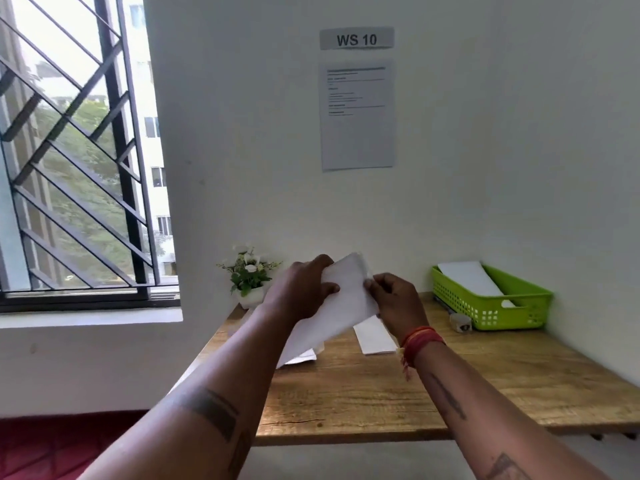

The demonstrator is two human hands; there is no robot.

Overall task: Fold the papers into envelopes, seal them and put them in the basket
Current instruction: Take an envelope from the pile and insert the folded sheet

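white folded paper (341, 299) is held up above the wooden table (415, 386), left hand (301, 292) gripping its upper left edge, right hand (394, 303) pinching the right edge, probably to work a flap shut. green basket (491, 306) sits at the far right, already holding an envelope. more papers (374, 336), a tape roll (460, 322) and a potted plant (249, 275) lie around; nothing blocks the way to the basket.
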